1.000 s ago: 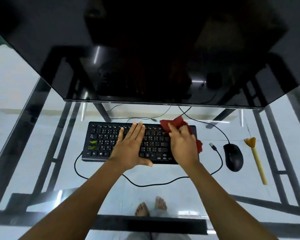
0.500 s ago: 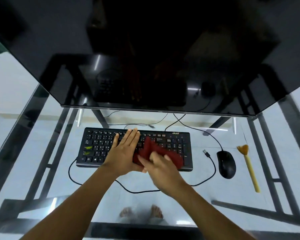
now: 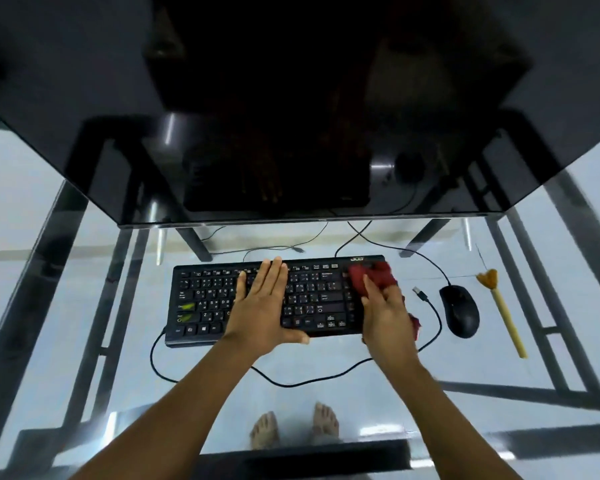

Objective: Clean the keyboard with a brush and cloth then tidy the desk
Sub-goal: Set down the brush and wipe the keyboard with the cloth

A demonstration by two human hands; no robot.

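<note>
A black keyboard (image 3: 205, 299) lies on the glass desk (image 3: 84, 341) in front of me. My left hand (image 3: 262, 306) rests flat on the middle keys, fingers straight and thumb along the front edge. My right hand (image 3: 387, 315) presses a red cloth (image 3: 371, 275) onto the keyboard's right end; the cloth bunches out past my fingers at the top right corner and a bit shows by my wrist. A yellow brush (image 3: 503, 313) with a tan tuft lies on the glass at the far right, apart from both hands.
A black mouse (image 3: 459, 315) sits between the keyboard and the brush, its cable and a loose USB plug (image 3: 419, 292) beside it. The keyboard cable (image 3: 291, 382) loops across the front of the glass. A large dark monitor (image 3: 291, 116) overhangs the back. My bare feet show below.
My right hand has swept the red cloth from the keyboard's middle front back to its right end. My left hand has stayed flat on the middle keys.
</note>
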